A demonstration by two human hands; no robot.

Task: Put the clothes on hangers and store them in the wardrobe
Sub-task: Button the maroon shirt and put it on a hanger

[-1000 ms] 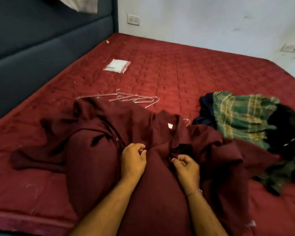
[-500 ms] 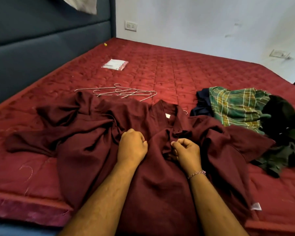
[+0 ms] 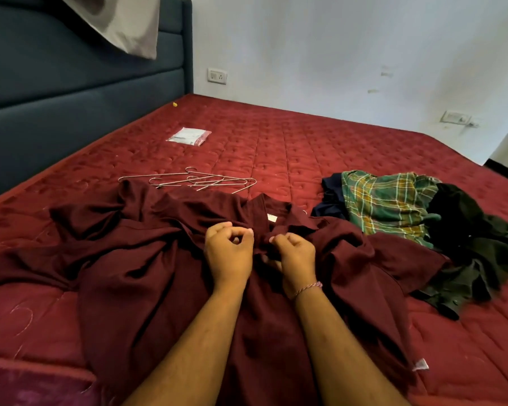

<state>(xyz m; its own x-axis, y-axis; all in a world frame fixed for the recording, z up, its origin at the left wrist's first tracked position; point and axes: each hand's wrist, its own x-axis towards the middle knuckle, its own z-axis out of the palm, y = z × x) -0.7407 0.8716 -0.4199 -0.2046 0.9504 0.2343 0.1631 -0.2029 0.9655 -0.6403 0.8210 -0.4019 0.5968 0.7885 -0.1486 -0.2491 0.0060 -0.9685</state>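
I see my left hand (image 3: 228,253) and right hand (image 3: 293,256), fingers curled, both pinching the front of the crumpled maroon cloth shirt (image 3: 165,259) just below its collar, spread on the red quilted mattress (image 3: 305,148), with thin wire hangers (image 3: 194,180) just beyond it.

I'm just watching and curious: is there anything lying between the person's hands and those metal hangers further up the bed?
Only the dark maroon shirt itself: its bunched collar and shoulder lie between both hands and the pile of thin metal wire hangers. The left hand and right hand are at its front, by the collar.
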